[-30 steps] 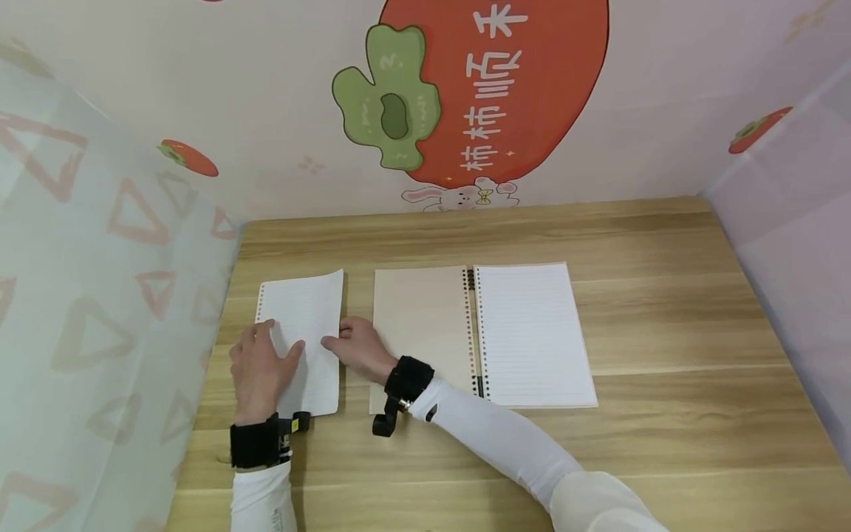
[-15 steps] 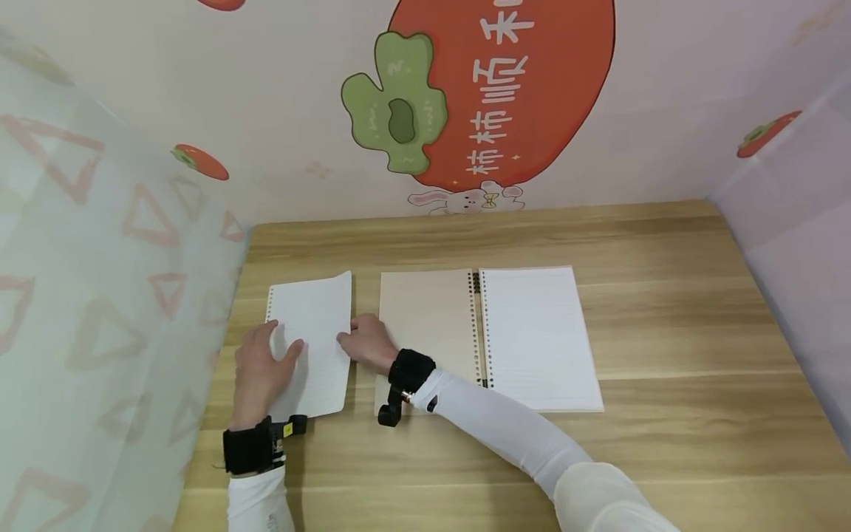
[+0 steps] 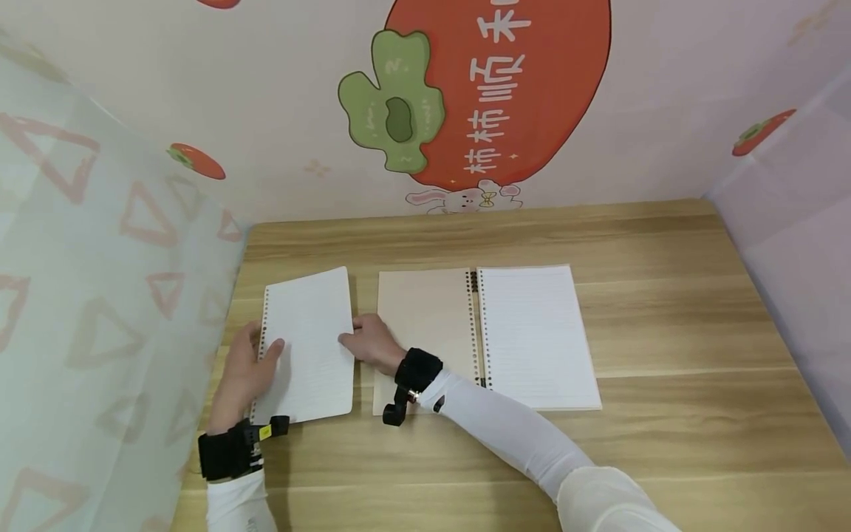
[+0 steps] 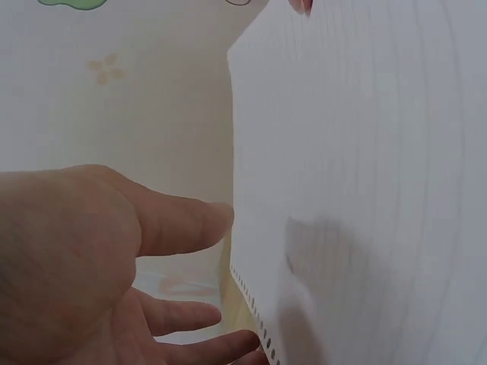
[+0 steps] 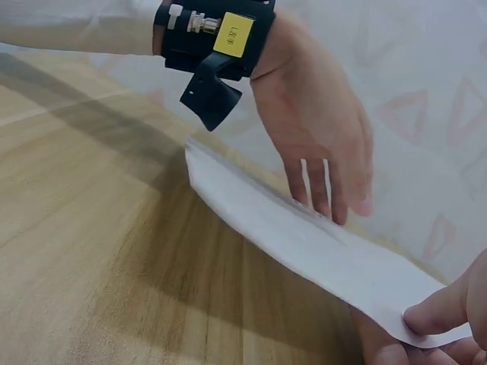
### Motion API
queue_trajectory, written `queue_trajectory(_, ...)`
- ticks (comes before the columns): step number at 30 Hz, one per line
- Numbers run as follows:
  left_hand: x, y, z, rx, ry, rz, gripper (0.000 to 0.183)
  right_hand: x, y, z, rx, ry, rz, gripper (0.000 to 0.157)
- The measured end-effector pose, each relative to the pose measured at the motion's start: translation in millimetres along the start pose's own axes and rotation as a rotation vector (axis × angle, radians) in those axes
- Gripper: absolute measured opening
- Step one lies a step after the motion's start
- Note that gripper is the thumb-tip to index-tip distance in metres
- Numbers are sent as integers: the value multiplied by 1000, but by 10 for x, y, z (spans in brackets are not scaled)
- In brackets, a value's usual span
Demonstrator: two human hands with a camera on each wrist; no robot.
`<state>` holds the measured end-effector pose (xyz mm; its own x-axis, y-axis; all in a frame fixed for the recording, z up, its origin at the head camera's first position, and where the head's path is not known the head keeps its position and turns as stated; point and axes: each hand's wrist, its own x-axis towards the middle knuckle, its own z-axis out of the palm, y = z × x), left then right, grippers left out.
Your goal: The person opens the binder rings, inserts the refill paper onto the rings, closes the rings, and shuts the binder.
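White lined loose-leaf paper (image 3: 309, 347), punched with holes down its left side, is raised off the table in the head view. My right hand (image 3: 375, 343) pinches its right edge, thumb on top and fingers underneath, as the right wrist view shows at the near corner of the paper (image 5: 304, 236). At the holed edge is my left hand (image 3: 242, 373), thumb in front and fingers beyond the edge. In the left wrist view the left hand's fingers (image 4: 183, 315) are spread and fairly straight, the thumb apart from them beside the paper.
An open ring binder notebook lies right of the paper, with a beige cover (image 3: 422, 310) and lined pages (image 3: 535, 340). My right forearm passes in front of it. The wooden table (image 3: 671, 340) meets printed walls at the back and both sides.
My left hand has moved from lying over the paper to its left holed edge. The paper has been lifted and tilted, and my right hand keeps its pinch on the right edge.
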<state>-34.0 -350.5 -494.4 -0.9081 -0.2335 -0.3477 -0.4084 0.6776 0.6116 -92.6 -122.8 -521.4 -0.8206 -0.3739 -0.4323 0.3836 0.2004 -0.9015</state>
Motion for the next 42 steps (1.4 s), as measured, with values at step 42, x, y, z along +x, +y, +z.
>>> queue_trajectory(42, -48, 195, 75, -531, -3, 67, 58, -332, -236, -1016, -254, -12, -270, 23)
